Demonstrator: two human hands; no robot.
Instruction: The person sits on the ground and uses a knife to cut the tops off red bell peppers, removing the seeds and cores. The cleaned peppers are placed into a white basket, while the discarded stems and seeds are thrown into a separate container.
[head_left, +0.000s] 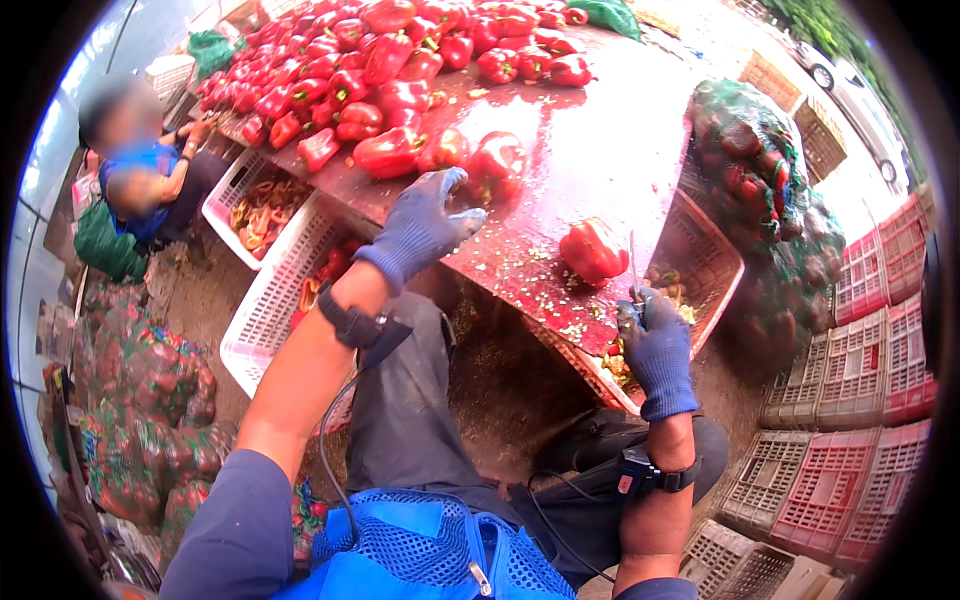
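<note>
My left hand (424, 221), in a blue knit glove, hovers at the near edge of the red tabletop (555, 187) with fingers apart and nothing in it. Just beyond its fingertips lies a whole red bell pepper (498, 166). In a matching glove, my right hand (658, 345) grips a knife (632, 251) by the handle, the thin blade pointing away from me. Left of that blade, a single red bell pepper (594, 251) rests among scattered pale seeds. A large heap of red bell peppers (352, 82) covers the far left of the table.
White crates (259, 300) at left hold pepper pieces; a reddish crate (720, 277) under the right corner holds cores. Filled green mesh sacks (750, 172) stand right, more sacks (142, 375) left. Crates (847, 367) are stacked at right. Another person (142, 157) sits at far left.
</note>
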